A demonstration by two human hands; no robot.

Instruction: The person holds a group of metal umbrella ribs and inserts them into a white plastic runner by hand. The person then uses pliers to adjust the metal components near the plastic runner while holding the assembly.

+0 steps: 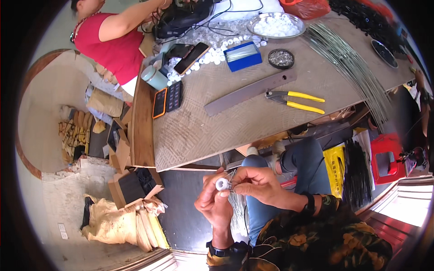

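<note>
Head view: left hand pinched a small white plastic ring; right hand gripped thin metal wires at it, held over the lap below the wooden bench's near edge.

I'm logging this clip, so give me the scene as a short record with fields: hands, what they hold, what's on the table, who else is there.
left hand: grips a small white ring
right hand: pinches thin wires at the ring
hand position: over the lap, below the table edge
table tools: yellow-handled pliers, flat metal bar
table stock: blue box, metal bowl of white rings, long wire bundle
other person: red shirt, at the table's far left corner
</note>
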